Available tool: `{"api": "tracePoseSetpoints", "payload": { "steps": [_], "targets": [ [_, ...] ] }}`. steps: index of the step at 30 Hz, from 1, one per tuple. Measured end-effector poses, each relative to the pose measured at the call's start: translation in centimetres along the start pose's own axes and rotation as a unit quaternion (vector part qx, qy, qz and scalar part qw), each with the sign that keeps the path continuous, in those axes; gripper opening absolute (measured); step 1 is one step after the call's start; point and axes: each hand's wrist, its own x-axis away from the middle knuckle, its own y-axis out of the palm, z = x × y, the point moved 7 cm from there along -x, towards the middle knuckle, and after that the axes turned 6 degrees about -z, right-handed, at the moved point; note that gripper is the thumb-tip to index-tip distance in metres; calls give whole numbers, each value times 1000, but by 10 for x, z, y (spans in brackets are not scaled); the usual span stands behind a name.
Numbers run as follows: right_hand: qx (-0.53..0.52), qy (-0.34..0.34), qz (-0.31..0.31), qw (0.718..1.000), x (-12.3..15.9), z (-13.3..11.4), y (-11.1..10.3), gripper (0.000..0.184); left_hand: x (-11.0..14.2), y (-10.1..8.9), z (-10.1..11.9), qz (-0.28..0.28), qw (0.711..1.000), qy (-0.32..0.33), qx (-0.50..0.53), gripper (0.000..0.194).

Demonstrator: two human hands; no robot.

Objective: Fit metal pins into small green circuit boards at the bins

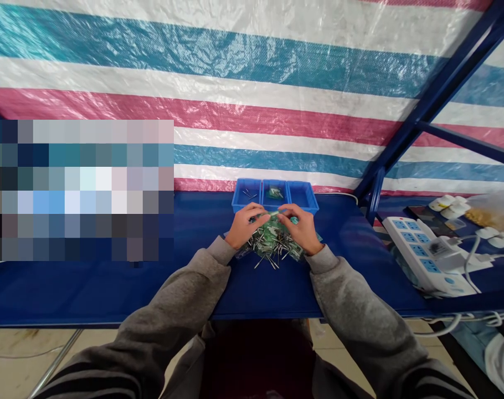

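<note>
Fingers (257, 208) of both hands (242, 226) (304, 228) around pale piece (273, 213); pins (249, 194) in left bin (241, 207), green bits (273, 193) in middle bin (274, 183).

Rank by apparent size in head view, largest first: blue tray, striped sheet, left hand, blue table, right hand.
1. Striped sheet
2. Blue table
3. Blue tray
4. Left hand and right hand: too alike to rank

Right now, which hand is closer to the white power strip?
Right. The right hand is on the side facing the power strip; the left hand is farther away, across the pile.
</note>
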Motion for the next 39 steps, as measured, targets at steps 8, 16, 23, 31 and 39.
{"api": "tracePoseSetpoints", "payload": {
  "steps": [8, 16, 23, 31, 39],
  "targets": [
    [36, -109, -52, 992, 2, -19, 4, 31, 5, 9, -22, -37, 968, -152, 194, 33],
    [94, -140, -121, 978, 4, -16, 18, 29, 4, 6, -29, 2, 954, -184, 239, 38],
    [-137, 67, -154, 976, 0, 7, 11, 29, 10, -31, -16, 198, 971, -131, 12, 43],
    [-328, 224, -104, 912, -5, 32, -1, 33, 9, -38, -15, 210, 970, -120, -2, 40],
    [-184, 216, -61, 957, -8, 42, -12, 32, 2, -21, -13, 67, 993, -72, -68, 30]
  ]
}}
